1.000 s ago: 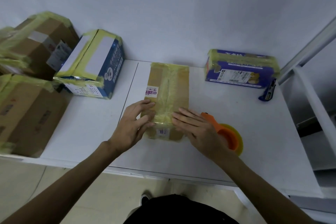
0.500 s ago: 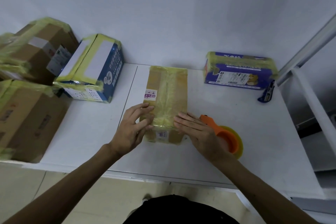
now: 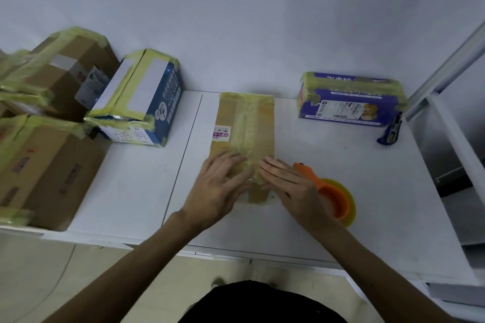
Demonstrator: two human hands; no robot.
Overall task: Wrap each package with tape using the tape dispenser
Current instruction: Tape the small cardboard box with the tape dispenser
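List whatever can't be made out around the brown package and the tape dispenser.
Head view: near end of the brown package is covered by the left hand and right hand.
Head view: tape dispenser partly hidden behind the right hand; blade unseen.
Head view: label print on the purple package too small to read.
Head view: cardboard boxes at left blurred and cut by the frame edge.

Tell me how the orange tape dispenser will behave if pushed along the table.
The tape dispenser seems to lie flat on its side, so it would probably slide, not roll. The white table looks smooth, so it likely skids easily. Its orange frame looks rigid, unlikely to flex.
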